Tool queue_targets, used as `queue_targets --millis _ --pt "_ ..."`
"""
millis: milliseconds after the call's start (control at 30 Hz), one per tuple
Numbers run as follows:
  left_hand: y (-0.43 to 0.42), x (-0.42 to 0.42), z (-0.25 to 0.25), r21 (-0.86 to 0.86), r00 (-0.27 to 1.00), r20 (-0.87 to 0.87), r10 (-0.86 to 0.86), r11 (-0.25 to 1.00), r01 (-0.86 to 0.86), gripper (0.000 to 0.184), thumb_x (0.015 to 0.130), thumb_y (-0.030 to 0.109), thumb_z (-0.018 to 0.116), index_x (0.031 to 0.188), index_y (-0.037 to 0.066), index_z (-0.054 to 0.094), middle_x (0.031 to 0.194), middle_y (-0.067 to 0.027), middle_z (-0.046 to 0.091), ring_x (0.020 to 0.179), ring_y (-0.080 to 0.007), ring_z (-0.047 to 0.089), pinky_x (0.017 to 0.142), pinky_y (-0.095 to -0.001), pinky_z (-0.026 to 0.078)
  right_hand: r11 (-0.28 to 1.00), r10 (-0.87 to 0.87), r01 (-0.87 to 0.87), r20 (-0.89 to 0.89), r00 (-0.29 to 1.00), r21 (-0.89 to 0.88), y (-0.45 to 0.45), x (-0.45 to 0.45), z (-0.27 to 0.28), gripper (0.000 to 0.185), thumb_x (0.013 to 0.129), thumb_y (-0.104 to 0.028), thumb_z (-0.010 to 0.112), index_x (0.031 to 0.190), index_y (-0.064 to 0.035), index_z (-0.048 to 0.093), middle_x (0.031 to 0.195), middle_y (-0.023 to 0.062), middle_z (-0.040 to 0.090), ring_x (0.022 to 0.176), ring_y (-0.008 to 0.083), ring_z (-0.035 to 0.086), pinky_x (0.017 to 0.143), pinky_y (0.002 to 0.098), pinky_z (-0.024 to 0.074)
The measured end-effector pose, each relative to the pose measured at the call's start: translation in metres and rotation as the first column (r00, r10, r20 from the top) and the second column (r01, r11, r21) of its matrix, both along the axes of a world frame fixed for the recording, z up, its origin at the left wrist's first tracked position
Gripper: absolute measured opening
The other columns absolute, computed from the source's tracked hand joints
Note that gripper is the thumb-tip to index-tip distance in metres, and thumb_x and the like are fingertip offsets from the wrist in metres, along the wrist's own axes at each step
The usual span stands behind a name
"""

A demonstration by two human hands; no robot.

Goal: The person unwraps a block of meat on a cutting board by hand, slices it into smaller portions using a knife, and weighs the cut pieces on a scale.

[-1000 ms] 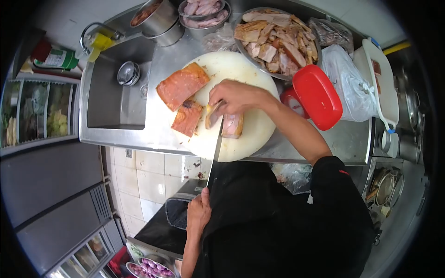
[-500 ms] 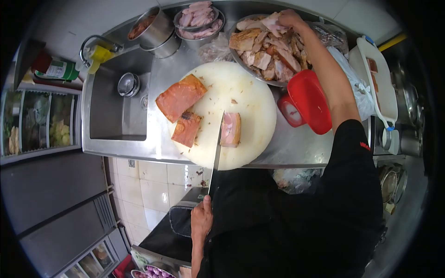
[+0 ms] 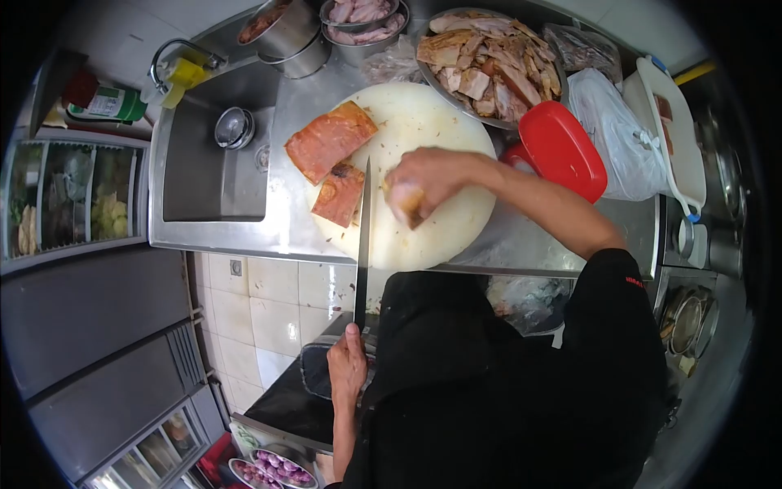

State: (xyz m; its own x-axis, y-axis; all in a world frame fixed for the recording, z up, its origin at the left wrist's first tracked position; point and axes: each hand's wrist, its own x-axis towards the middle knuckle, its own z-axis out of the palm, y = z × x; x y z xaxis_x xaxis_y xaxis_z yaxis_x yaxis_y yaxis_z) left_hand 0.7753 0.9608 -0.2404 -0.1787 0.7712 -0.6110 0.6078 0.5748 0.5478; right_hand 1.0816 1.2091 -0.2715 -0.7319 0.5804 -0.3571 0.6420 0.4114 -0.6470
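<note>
My left hand (image 3: 348,363), near the bottom, is closed around the handle of a long knife (image 3: 363,236). Its blade points away from me across the round white cutting board (image 3: 456,200). Over the board, my right hand (image 3: 428,179) is wrapped round a piece of meat (image 3: 411,204), largely covered by the fingers and somewhat blurred. Left of the blade lie a large reddish-brown slab of meat (image 3: 330,140) and a smaller slab (image 3: 338,196). Small scraps dot the board.
Behind the board stands a metal bowl (image 3: 560,88) heaped with meat pieces. A red scoop-shaped pan (image 3: 562,151) sits to the right, beside a white plastic bag (image 3: 615,134). A sink (image 3: 216,191) is at left. Steel pots (image 3: 297,57) stand at the back.
My right hand has come from the meat bowl down to the board and closed round the piece there. The knife has shifted slightly left relative to that piece. The whole view has tilted a little.
</note>
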Motion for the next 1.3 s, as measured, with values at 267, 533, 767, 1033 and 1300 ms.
queue_targets --millis 267,533,767,1033,1300 --pt "-0.012 -0.023 -0.013 0.0 0.996 0.076 0.044 0.999 -0.044 0.071 0.105 0.053 0.035 0.071 -0.006 0.051 0.056 -0.0148 0.047 0.055 -0.024 0.046 0.058 -0.0432 0.04 0.797 -0.453 0.422 -0.036 0.891 0.432 -0.034 -0.008 -0.023 0.071 0.064 -0.036 0.082 0.123 -0.0029 0.059 0.098 0.0213 0.065 0.091 0.0398 0.064 0.083 0.0481 0.0517" --pt "-0.003 -0.038 -0.03 0.123 0.982 0.148 -0.12 0.987 0.103 0.072 0.104 0.056 0.035 0.065 -0.004 0.049 0.054 -0.0088 0.043 0.053 -0.0173 0.04 0.052 -0.0389 0.034 0.645 -0.708 0.714 -0.137 0.693 0.272 -0.083 -0.014 0.029 0.044 0.066 -0.028 0.079 0.101 -0.0056 0.063 0.09 0.0148 0.069 0.088 0.0365 0.066 0.076 0.0453 0.0532" --pt "0.001 -0.05 -0.022 0.084 0.955 0.284 -0.082 0.995 0.06 0.069 0.101 0.06 0.039 0.062 0.005 0.045 0.054 0.0005 0.039 0.05 -0.0098 0.036 0.046 -0.031 0.028 0.18 -0.948 0.845 -0.139 0.285 0.504 -0.104 0.113 0.085 0.064 0.056 -0.026 0.083 0.115 -0.0066 0.067 0.104 0.0142 0.073 0.101 0.0253 0.07 0.085 0.0371 0.0565" --pt "-0.005 -0.07 -0.029 0.119 0.95 0.292 -0.109 0.99 0.077 0.069 0.101 0.062 0.04 0.062 0.005 0.044 0.054 0.0006 0.038 0.049 -0.0102 0.035 0.046 -0.0314 0.027 0.136 -0.99 0.863 0.038 0.134 0.487 -0.101 0.178 0.056 0.084 0.046 -0.029 0.083 0.123 -0.0043 0.063 0.113 0.0206 0.069 0.106 0.0354 0.066 0.091 0.0399 0.0532" --pt "-0.023 -0.09 -0.032 0.094 0.95 0.303 -0.079 0.994 0.052 0.069 0.1 0.062 0.039 0.063 0.004 0.045 0.055 0.0008 0.038 0.048 -0.0096 0.034 0.045 -0.0305 0.025 0.146 -0.984 0.845 0.161 0.072 0.515 -0.093 0.185 0.037 0.1 0.05 -0.031 0.085 0.143 -0.0171 0.05 0.128 0.0129 0.065 0.112 0.0303 0.065 0.093 0.0401 0.0543"
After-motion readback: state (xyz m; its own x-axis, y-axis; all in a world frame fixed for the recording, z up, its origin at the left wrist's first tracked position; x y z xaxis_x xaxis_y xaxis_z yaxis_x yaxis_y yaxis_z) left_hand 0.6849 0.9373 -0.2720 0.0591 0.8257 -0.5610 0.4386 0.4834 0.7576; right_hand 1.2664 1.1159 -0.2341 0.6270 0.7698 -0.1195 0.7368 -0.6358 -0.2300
